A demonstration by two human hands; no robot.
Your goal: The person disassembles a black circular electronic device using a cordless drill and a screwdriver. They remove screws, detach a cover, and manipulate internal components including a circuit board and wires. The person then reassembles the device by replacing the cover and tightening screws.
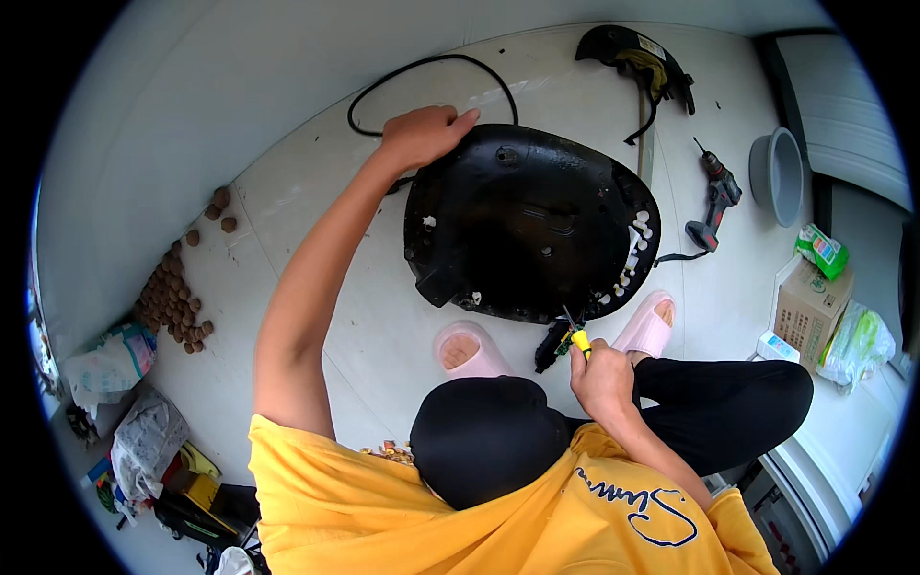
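A large black plastic shell (522, 235) lies hollow side up on the floor in front of me. Several small white round pieces (632, 251) line its right inner rim. My left hand (426, 136) is closed on the shell's far left edge. My right hand (604, 383) grips a screwdriver (580, 339) with a yellow handle. The screwdriver's thin shaft points at the shell's near edge; whether its tip touches the shell, I cannot tell. Just beside that tip, a small dark part with green and yellow bits (553, 345) sits on the floor.
A black cable (436, 59) loops behind the shell. To the right are a cordless drill (714, 199), grey basin (778, 177), cardboard box (811, 302) and plastic bag (856, 347). A curved black piece (623, 46) lies far right. Brown round things (171, 297) are piled left. My pink slippers (474, 353) flank the near edge.
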